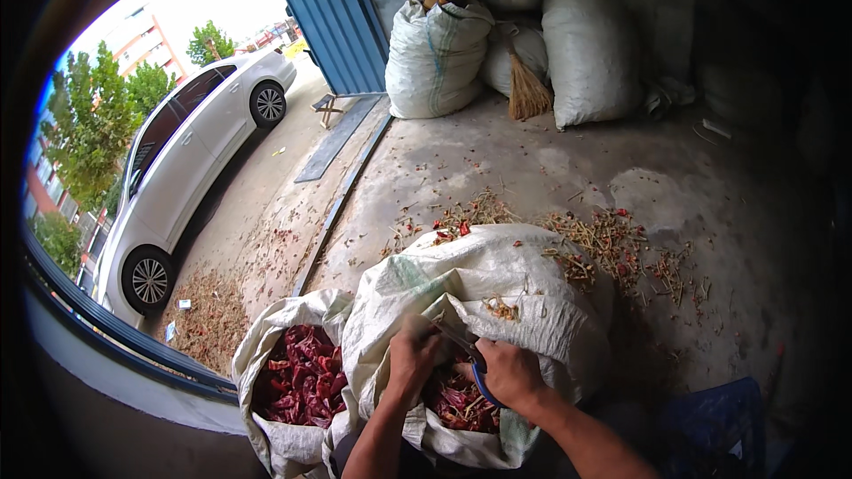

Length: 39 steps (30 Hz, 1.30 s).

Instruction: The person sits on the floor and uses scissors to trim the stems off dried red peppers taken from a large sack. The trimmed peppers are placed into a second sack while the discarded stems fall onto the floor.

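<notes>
- While I watch from the head view, my left hand [414,357] is clenched on something small at the mouth of the large white woven plastic sack [497,293]; what the grip holds is too hidden to tell, though a thin stem-like piece pokes out toward the other hand
- my right hand [510,374] is closed around the blue-handled scissors [477,371]; the blades point up and left toward the left hand's fingers, and the blue loop sits below the knuckles
- both hands hang over the dried red chilli peppers [454,401] inside that sack, which lies slumped on the stained concrete floor [568,168]
- just beside it on my left a second, smaller white woven sack [275,324] stands open, filled with darker red dried chillies [302,374]; the two sacks touch
- cut stems and chilli scraps [612,244] are strewn on the floor beyond the large sack
- farther back, bulging white sacks [435,58] and a straw broom [526,89] rest by the wall; a white car [191,146] is parked outside, well apart.
</notes>
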Motion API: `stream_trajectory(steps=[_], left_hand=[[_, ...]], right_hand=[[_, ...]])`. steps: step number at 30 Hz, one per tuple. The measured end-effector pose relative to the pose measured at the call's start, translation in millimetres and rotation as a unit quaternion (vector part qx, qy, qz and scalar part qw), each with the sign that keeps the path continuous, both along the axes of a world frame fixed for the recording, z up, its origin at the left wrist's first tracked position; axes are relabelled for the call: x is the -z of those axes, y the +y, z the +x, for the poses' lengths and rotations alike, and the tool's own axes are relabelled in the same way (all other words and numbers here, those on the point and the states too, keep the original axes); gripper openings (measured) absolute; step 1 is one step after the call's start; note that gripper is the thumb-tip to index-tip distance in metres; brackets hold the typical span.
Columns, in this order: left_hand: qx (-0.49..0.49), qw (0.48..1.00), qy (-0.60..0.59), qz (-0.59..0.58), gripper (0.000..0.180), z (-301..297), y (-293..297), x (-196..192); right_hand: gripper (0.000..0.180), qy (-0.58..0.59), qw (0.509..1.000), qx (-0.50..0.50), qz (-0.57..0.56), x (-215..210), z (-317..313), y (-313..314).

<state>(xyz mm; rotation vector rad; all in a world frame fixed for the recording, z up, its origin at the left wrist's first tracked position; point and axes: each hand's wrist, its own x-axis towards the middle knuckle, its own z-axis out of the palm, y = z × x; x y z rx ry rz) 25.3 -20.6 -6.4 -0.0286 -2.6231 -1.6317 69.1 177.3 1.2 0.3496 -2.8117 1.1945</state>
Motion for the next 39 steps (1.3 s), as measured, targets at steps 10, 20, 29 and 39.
stream_trajectory(steps=[10, 20, 29, 39], left_hand=[[0.022, 0.998, 0.030, -0.056, 0.019, -1, -2, 4], [0.115, 0.942, -0.209, 0.235, 0.022, 5, -2, -38], [0.055, 0.929, -0.190, 0.312, 0.026, 5, 3, -40], [0.055, 0.937, -0.167, 0.301, 0.023, 3, 0, -41]], right_hand=[[0.042, -0.015, 0.999, -0.014, -0.024, 4, 2, -3], [0.036, 0.055, 0.998, 0.005, 0.021, 1, -1, 2], [0.038, 0.023, 0.999, -0.001, 0.031, -11, 1, 7], [0.044, 0.040, 0.999, -0.010, 0.015, -6, -1, 7]])
